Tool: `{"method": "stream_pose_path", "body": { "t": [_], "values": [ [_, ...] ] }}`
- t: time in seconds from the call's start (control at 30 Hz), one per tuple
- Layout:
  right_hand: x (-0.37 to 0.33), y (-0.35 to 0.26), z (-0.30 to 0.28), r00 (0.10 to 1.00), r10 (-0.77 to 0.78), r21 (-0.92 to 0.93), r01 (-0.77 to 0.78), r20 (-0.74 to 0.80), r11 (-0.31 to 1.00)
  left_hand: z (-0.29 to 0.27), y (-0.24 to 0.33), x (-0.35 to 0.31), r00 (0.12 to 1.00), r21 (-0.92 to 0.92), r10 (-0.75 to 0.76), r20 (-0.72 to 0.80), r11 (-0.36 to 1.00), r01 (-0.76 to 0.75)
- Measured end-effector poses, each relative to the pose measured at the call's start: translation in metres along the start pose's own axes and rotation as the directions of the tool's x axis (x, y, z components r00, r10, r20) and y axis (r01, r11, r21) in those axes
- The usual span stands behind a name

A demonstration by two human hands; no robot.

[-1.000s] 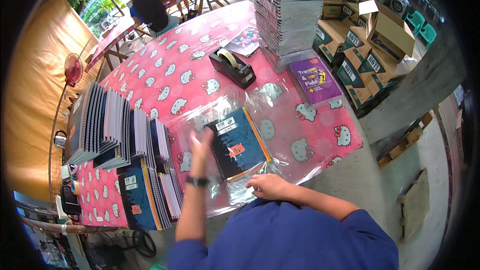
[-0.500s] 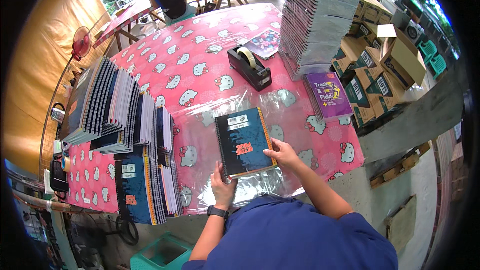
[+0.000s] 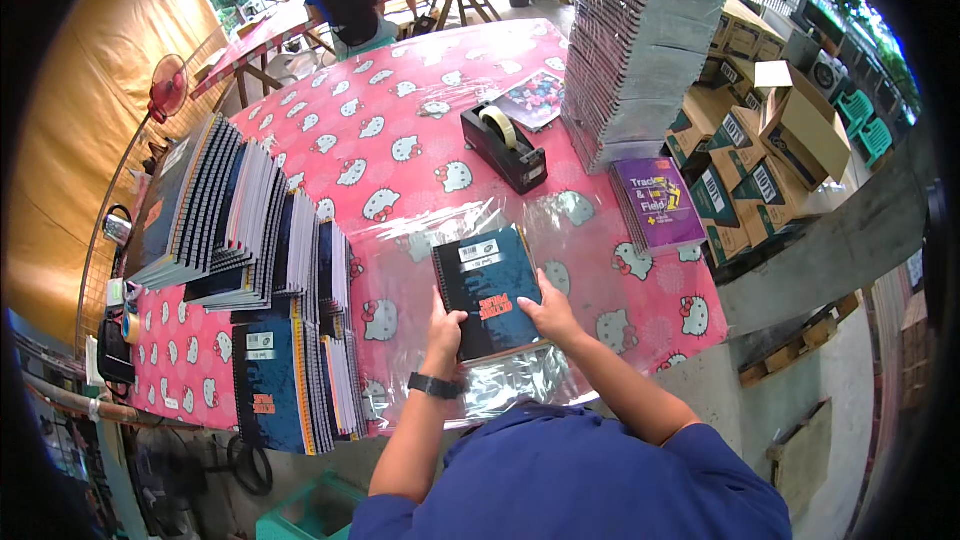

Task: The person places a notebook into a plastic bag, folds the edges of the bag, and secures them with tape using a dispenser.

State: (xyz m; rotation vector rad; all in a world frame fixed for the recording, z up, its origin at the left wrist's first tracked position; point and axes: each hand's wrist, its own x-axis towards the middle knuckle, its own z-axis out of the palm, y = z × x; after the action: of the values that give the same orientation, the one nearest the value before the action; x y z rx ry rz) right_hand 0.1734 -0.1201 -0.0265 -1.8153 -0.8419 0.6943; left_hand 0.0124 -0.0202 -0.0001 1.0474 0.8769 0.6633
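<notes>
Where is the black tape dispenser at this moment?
In the head view, the tape dispenser stands on the pink tablecloth slightly right of centre, beyond the held notebook and left of the tall notebook stack.

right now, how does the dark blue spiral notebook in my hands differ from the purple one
The dark blue spiral notebook has orange lettering; the purple spiral notebook has white lettering. The dark blue one is held between your left hand and right hand; the purple one lies untouched beside the tall notebook stack. Both are cover up with binding along the left side.
</notes>
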Motion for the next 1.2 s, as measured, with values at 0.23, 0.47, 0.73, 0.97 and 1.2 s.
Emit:
{"method": "stream_pose_path", "body": {
  "t": [0.23,0.47,0.73,0.97,1.2],
  "values": [
    [0.001,0.000,-0.021,0.959,0.086,0.123,-0.123,0.270,0.985,-0.030,-0.042,0.014,0.988,-0.040,0.153,-0.010,0.987,-0.153],
    [0.001,0.021,-0.028,0.993,0.064,0.054,-0.070,0.097,0.996,-0.023,-0.005,0.001,0.980,-0.153,-0.018,0.200,0.987,0.049],
    [-0.019,-0.005,0.001,0.998,0.035,-0.077,-0.031,0.053,0.997,-0.021,-0.025,0.006,1.000,-0.044,0.014,0.013,0.999,-0.014],
    [-0.006,-0.014,-0.025,0.967,0.044,0.237,-0.105,0.253,0.966,-0.026,-0.031,0.001,1.000,-0.163,0.005,0.015,0.987,-0.003],
    [-0.025,-0.023,-0.016,0.996,-0.084,-0.375,0.090,0.033,0.923,-0.013,-0.037,0.005,0.961,0.398,0.263,-0.079,0.893,-0.212]
  ]
}}
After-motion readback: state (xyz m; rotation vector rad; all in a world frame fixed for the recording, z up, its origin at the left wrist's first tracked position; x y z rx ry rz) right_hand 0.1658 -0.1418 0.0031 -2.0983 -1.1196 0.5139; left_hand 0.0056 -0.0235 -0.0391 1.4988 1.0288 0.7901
